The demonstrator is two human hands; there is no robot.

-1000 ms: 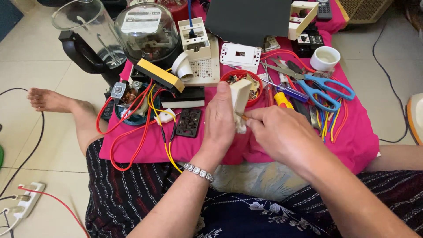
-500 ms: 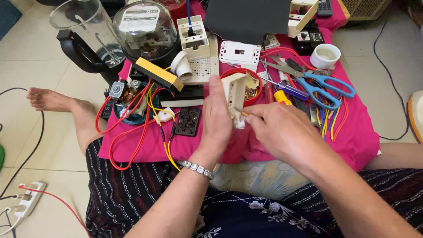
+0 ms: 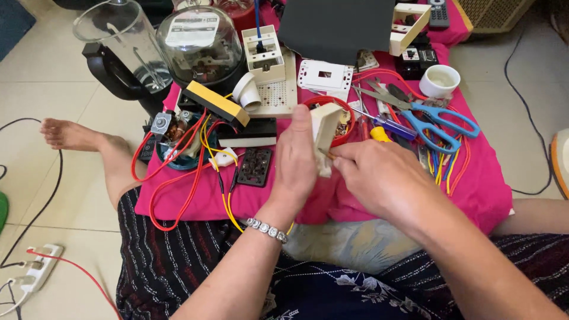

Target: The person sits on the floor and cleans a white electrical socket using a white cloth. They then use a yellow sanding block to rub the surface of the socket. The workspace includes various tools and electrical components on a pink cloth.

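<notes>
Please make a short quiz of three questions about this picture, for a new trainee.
1. True or false: the left hand holds the cream plastic box upright.
2. Which thing lies nearest the blue-handled scissors? A) white cup B) blender jar C) white power strip
3. Fill in: the right hand touches the box at its ____ edge.

Key: 1 true; 2 A; 3 lower.

Bare forearms; metal link bracelet (image 3: 267,230) on left wrist; dark, seemingly striped garment (image 3: 160,261).
</notes>
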